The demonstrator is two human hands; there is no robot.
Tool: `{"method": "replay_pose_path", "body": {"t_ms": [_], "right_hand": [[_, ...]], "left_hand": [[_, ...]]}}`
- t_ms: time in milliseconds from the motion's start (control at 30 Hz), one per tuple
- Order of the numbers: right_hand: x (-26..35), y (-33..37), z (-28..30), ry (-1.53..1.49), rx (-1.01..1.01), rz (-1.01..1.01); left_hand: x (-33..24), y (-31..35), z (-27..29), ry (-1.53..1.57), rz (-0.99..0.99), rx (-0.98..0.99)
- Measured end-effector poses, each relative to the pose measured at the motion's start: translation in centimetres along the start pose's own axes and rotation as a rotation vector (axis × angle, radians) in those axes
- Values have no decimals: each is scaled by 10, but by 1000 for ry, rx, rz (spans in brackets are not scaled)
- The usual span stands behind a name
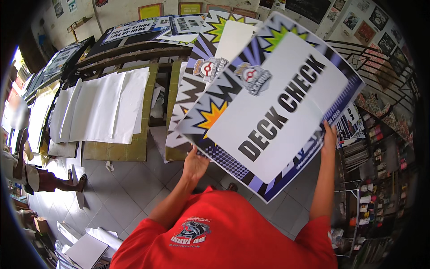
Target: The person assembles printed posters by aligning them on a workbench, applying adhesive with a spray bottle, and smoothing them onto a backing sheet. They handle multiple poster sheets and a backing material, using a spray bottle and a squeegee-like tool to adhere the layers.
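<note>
A large printed sign sheet [273, 112] is held up at a tilt in front of me. It has a white panel with bold black lettering and a purple, grey and starburst border. My left hand [195, 164] grips its lower left edge, with the fingers partly behind the sheet. At the right edge my right hand [329, 138] pinches it, the fingertips hidden behind. Beyond it lies a second printed sheet [199, 51] of similar design, partly covered by the first, on a board [174, 107] at the table.
White paper sheets [101, 107] lie on a greenish board [142, 134] at left. More signs [130, 33] rest on the far table. A person [49, 179] stands at far left. Shelves with small containers [371, 197] line the right, a metal railing [358, 56] behind. Papers [89, 251] lie lower left.
</note>
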State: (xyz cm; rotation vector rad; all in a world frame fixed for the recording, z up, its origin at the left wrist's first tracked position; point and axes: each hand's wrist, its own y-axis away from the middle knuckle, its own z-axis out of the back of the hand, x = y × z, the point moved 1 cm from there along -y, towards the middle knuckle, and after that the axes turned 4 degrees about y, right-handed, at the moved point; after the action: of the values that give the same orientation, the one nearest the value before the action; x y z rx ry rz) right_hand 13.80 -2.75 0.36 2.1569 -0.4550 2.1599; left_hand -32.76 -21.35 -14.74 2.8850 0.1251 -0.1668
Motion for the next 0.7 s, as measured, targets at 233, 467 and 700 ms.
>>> {"method": "replay_pose_path", "body": {"t_ms": [233, 467, 700], "right_hand": [[-52, -105, -83, -155, 439, -279], [-104, -141, -146, -118, 696, -327], [-113, -153, -182, -316, 953, -424]], "left_hand": [[43, 41, 37, 114, -42, 109], [82, 70, 47, 93, -239, 47], [118, 102, 56, -62, -349, 215]]}}
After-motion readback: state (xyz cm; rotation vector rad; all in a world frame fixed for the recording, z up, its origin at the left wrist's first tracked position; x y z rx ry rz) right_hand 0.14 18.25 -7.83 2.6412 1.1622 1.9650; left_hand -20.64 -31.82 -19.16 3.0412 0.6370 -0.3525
